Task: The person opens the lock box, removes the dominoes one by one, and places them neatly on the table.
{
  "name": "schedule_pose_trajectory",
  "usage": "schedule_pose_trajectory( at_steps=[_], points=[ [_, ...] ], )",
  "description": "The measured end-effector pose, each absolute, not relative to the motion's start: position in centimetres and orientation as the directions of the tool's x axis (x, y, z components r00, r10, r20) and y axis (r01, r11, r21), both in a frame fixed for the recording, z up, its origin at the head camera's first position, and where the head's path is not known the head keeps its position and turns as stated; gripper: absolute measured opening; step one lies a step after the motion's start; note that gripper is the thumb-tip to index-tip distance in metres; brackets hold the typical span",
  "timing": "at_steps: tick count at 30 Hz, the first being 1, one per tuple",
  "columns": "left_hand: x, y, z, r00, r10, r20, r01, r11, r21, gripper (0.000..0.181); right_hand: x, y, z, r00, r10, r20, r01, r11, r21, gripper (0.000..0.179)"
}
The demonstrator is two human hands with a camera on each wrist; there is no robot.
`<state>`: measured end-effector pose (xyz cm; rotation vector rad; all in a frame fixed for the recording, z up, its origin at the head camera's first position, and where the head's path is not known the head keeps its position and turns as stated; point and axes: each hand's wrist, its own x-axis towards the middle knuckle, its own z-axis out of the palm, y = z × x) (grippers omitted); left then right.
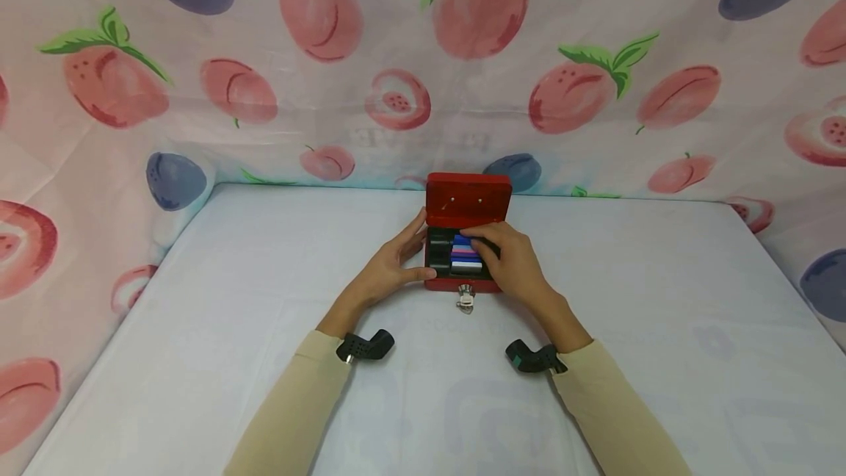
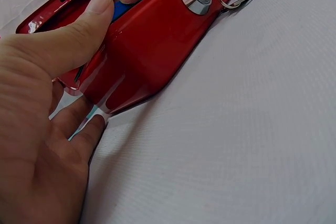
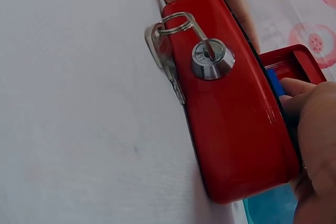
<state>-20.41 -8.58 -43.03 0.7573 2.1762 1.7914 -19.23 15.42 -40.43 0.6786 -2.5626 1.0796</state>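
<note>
A red metal cash box [image 1: 449,285] stands on the table, its lid [image 1: 468,200] raised at the back. Inside is a black tray [image 1: 439,250], where several slim blue, pink and white pieces [image 1: 466,258] lie stacked in a middle compartment. My left hand [image 1: 386,269] grips the box's left side, thumb over the front corner and fingers along the outer wall. Reaching in from the right, my right hand [image 1: 518,267] pinches a blue piece [image 3: 274,81], partly hidden by the fingers. A key with a ring [image 3: 176,29] sits in the front lock [image 3: 212,66], and a second key hangs from it.
White cloth [image 1: 621,300] covers the table around the box. A fruit-patterned sheet [image 1: 396,35] rises behind the back edge and along the sides. Both wrists carry small black camera mounts [image 1: 366,345].
</note>
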Motion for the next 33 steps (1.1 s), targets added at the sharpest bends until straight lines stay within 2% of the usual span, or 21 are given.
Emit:
schedule_pose_trajectory(
  at_steps=[17, 25, 33],
  points=[
    [-20.4, -8.5, -42.8, -0.842, 0.516, 0.16, 0.254, 0.116, 0.96, 0.096, -19.3, 16.6, -39.2, -0.802, -0.243, 0.545, -0.577, 0.55, -0.604, 0.022],
    [-20.4, -8.5, -42.9, -0.841, 0.516, 0.162, 0.259, 0.121, 0.958, 0.097, -19.3, 18.2, -38.7, -0.833, -0.178, 0.524, -0.522, 0.566, -0.638, 0.02],
    [-20.1, -8.5, -42.3, -0.837, 0.527, 0.149, 0.242, 0.113, 0.964, 0.096, -19.6, 20.2, -38.3, -0.836, -0.134, 0.532, -0.52, 0.503, -0.69, 0.021]
  ],
)
